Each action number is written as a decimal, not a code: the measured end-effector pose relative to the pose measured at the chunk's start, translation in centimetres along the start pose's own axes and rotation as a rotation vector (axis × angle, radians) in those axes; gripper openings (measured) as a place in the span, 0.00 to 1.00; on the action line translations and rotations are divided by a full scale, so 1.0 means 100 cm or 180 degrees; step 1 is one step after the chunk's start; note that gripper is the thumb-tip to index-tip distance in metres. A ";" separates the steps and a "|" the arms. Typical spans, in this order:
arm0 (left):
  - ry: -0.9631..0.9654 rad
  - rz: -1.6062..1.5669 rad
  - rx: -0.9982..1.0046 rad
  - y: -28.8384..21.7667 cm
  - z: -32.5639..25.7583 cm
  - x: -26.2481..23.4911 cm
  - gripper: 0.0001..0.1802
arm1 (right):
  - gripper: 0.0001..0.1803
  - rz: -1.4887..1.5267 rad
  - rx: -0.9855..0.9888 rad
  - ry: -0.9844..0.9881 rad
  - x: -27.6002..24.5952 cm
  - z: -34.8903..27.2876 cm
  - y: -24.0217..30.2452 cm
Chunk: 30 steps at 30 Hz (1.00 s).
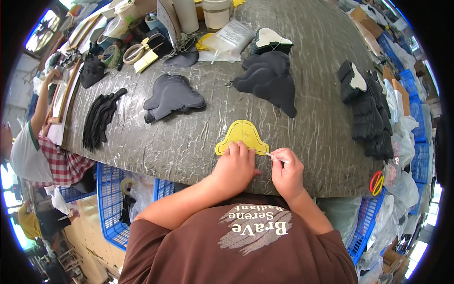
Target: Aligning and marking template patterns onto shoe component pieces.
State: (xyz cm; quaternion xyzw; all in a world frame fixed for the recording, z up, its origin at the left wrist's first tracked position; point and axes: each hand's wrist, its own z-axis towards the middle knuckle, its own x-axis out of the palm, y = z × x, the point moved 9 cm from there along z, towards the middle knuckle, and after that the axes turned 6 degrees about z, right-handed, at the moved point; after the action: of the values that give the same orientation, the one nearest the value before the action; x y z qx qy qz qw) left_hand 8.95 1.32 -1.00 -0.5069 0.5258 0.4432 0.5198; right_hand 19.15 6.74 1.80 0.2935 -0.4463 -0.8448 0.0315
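A yellow bell-shaped template (243, 131) with slots along its border lies on the dark table near its front edge. My left hand (237, 163) rests on its lower part, fingers stretched out and pressing it down. At the template's lower right corner, my right hand (287, 171) pinches a thin white marking pen (275, 158), its tip at the template's edge. Whether a piece lies under the template, I cannot tell. Beyond it are a stack of dark grey shaped pieces (172, 97) on the left and a fanned stack of black pieces (272, 78) on the right.
Black strips (101, 118) lie at left, more black stacks (366, 111) at right. Red-yellow scissors (376, 183) sit at the right edge. Tubs (217, 13), tape and a plastic bag (231, 38) crowd the back. Blue crates (111, 203) stand below. Another person (35, 156) works at left.
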 end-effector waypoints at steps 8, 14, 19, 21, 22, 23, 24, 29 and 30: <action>0.0799 -0.1614 -0.0439 0.089 0.059 0.011 0.12 | 0.08 -0.0657 0.0193 0.0402 0.005 0.016 0.009; 0.1081 -0.1862 -0.0142 0.087 0.066 0.019 0.14 | 0.08 0.0331 -0.0118 0.0650 0.040 0.038 0.037; 0.1046 -0.1820 -0.0206 0.086 0.069 0.014 0.13 | 0.07 0.0515 -0.0298 0.0857 0.077 0.040 0.044; 0.1047 -0.1846 -0.0230 0.088 0.068 0.018 0.13 | 0.07 0.0376 -0.0447 0.0757 0.079 0.042 0.047; 0.1051 -0.1867 -0.0237 0.089 0.068 0.019 0.14 | 0.07 0.0378 -0.0450 0.0765 0.081 0.041 0.046; 0.1048 -0.1872 -0.0240 0.090 0.067 0.019 0.14 | 0.07 0.0289 -0.0538 0.0760 0.083 0.040 0.047; 0.1031 -0.1854 -0.0230 0.090 0.067 0.018 0.14 | 0.08 0.0198 -0.0625 0.0753 0.084 0.039 0.049; 0.1062 -0.1818 -0.0189 0.089 0.068 0.017 0.13 | 0.07 0.0148 -0.0634 0.0829 0.087 0.037 0.049; 0.1056 -0.1829 -0.0187 0.089 0.068 0.016 0.13 | 0.08 0.0083 -0.0603 0.0926 0.090 0.036 0.048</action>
State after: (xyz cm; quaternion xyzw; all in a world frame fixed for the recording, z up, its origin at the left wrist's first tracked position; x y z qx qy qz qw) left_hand 0.88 8.75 -3.62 -0.7145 0.4257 0.2048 0.5160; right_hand 8.86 3.71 2.84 0.4026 -0.3591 -0.8312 0.1343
